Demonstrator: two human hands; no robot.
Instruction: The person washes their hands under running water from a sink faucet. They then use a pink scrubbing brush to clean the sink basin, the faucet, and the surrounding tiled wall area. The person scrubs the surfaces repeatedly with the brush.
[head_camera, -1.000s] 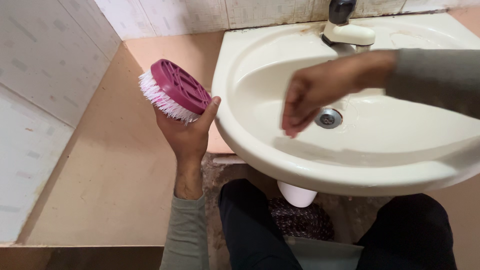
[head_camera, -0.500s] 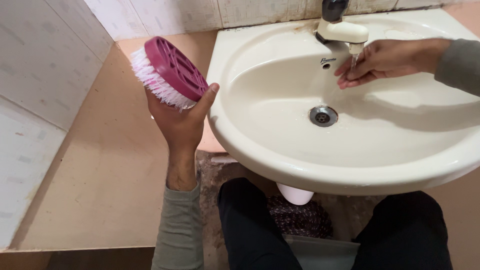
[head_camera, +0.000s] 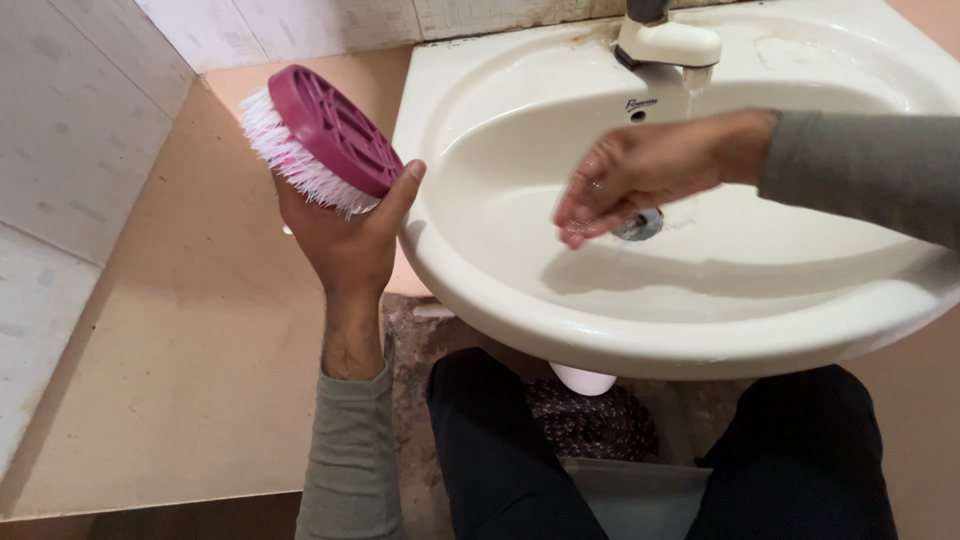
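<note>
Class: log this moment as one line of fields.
left hand: holds brush | right hand: empty, over basin | tap: above

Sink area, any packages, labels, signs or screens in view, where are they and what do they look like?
Small dark printed mark: on the cream sink's inner back wall, just below the tap; a short line of script.
No packages, signs or screens.

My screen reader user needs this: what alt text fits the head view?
A person's left hand holds a magenta scrub brush with white bristles beside a cream sink, while the right hand hangs over the basin near the drain, below the tap.
</note>
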